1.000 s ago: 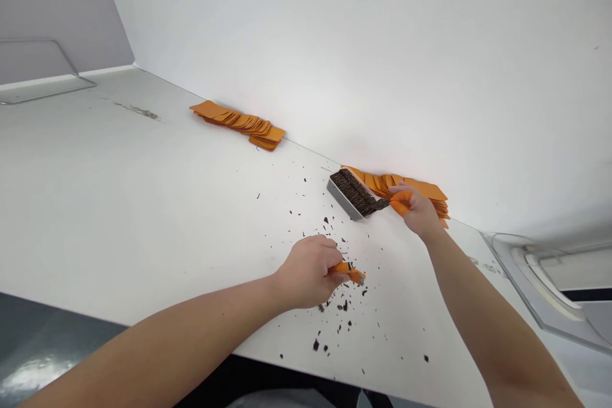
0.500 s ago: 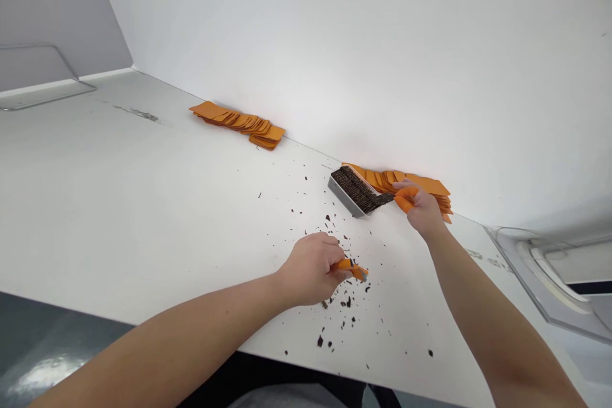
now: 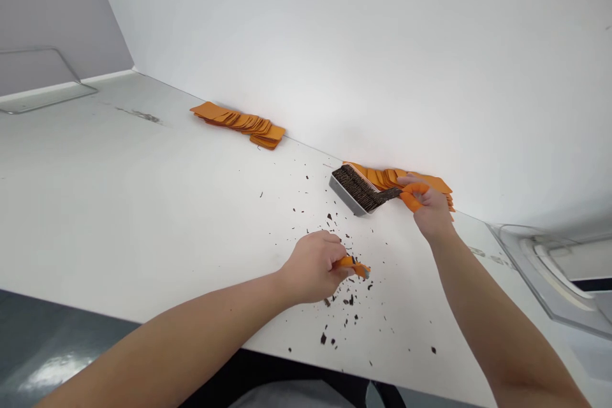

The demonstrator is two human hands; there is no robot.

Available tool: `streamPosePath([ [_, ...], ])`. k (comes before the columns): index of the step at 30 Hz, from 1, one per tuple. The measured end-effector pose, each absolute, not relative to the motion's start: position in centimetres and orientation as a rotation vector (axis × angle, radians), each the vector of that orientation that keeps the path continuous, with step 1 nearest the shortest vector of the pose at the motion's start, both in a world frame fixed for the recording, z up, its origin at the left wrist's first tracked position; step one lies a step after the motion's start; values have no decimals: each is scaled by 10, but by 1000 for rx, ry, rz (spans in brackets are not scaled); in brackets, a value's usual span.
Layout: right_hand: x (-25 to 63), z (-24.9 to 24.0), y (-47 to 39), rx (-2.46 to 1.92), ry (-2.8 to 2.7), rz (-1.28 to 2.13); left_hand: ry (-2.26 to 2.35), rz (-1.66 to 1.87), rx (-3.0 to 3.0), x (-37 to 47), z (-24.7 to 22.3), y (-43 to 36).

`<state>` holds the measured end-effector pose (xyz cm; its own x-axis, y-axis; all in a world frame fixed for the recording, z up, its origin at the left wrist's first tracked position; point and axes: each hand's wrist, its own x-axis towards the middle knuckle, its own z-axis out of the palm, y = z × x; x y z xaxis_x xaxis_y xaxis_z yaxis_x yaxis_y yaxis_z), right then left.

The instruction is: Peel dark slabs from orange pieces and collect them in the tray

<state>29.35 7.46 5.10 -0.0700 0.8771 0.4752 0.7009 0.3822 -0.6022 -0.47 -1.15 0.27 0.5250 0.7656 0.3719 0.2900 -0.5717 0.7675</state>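
My left hand is closed around a small orange piece with a bluish-grey tip, just above the white tabletop. What that piece is, I cannot make out. Orange finger covers show on the thumb and forefinger of my right hand. Those fingers pinch the end of a dark, flaky strip, whose other end lies over the corner of a grey box. Dark, thin pieces fill the box in tightly packed rows. Dark crumbs lie around my left hand.
One row of overlapping orange packets lies along the wall at far left; another row runs behind the box and my right hand. A wire frame stands at the far left. A pale appliance-like object is at the right.
My right hand has drawn slightly right, away from the box, and more of the dark strip shows between them. My left hand stays in nearly the same place.
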Motion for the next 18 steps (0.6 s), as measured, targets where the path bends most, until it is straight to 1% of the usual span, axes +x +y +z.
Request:
streamPosePath([
  [5, 252, 60, 28, -1149, -1753, 334, 853, 958, 2103, -4, 4, -11],
  [9, 218, 58, -14, -978, -1679, 461, 875, 957, 2041, -4, 7, -13],
  [18, 189, 41, -56, -1041, -1511, 537, 923, 997, 1909, -6, 11, -14],
])
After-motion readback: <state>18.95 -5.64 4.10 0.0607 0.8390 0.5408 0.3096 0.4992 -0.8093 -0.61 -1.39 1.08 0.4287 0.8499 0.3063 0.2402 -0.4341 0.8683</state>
